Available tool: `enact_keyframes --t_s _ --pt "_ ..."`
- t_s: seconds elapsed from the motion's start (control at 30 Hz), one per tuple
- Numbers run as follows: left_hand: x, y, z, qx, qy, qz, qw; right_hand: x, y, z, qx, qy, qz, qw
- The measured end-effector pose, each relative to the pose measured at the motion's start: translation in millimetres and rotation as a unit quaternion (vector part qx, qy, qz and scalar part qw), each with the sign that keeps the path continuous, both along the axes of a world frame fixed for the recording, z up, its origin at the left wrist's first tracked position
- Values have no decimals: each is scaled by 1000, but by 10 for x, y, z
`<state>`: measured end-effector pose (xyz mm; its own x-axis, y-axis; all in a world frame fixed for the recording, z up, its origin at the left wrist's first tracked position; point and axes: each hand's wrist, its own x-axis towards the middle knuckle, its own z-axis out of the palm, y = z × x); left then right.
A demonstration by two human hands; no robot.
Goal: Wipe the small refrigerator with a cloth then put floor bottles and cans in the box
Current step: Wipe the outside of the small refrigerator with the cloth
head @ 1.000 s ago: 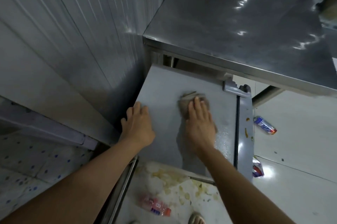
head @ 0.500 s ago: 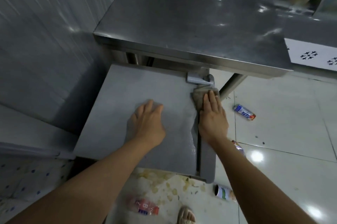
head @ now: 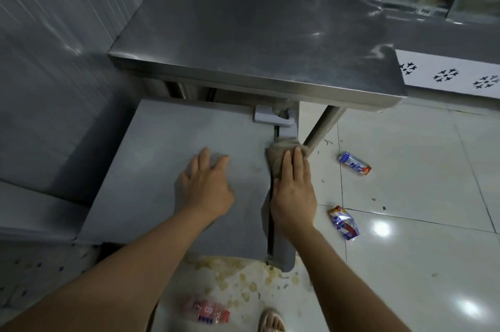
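Grey top of the small fridge (head: 167,169) fills the middle of the view, tucked partly under a stainless steel table (head: 270,34). Right hand (head: 293,193) is flat on a brownish cloth (head: 276,155), fingers straight and together, pressing it down right along the dark seam near the fridge's right edge, just below the light grey hinge (head: 270,116). So it's not really gripping anything, just an open palm pushing the cloth. Left hand (head: 207,188) is spread flat on the bare fridge top just beside it, fingers relaxed, holding nothing.

Floor is a mess. Crushed blue-and-white can (head: 354,166) lies on the white tiles right of the table leg (head: 322,126), another squashed one (head: 343,223) sits nearer, just right of the right wrist. Clear bottle with a red-and-blue label (head: 207,310) lies on its side at the bottom, between the forearms, near some yellowish stains (head: 238,272) in front of the fridge. A sandalled foot (head: 272,322) pokes in next to it. Can't see a box anywhere in shot.
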<state>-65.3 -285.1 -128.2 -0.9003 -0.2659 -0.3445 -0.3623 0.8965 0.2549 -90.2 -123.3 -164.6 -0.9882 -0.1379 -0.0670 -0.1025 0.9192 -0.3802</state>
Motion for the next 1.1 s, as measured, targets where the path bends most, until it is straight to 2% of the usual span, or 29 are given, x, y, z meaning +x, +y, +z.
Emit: enact_keyframes --t_s 0.1,0.23,0.37,0.47,0.57,0.6,0.67,0.77,1.0,1.1 --pt "-49 -59 27 -14 9 -10 1000 383 54 -29 19 -19 16 1000" --pt "-268 -227 42 -11 19 -6 1000 -201 -35 16 4 -16 7 1000" --pt "-508 -352 -27 -15 16 -17 1000 -637 -188 60 -79 7 -69 994" --pt "-599 -393 -68 5 9 -23 1000 -681 -172 43 -172 61 -147 972" --pt "-613 -411 -74 11 3 -25 1000 -806 -204 67 -234 101 -161 953" --pt "-615 -418 -73 8 5 -28 1000 -888 -243 76 -212 87 -142 963" --pt "-611 -425 -69 1 7 -31 999 -1037 -330 65 -103 36 -92 990" --pt "-607 -424 -74 -3 9 -35 999 -1137 -413 29 4 14 -66 998" --pt "-622 -435 -87 -4 18 -32 999 -1078 -579 -11 38 63 11 997" --pt "-640 -458 -118 -8 22 -27 999 -1138 -639 4 28 73 84 993"
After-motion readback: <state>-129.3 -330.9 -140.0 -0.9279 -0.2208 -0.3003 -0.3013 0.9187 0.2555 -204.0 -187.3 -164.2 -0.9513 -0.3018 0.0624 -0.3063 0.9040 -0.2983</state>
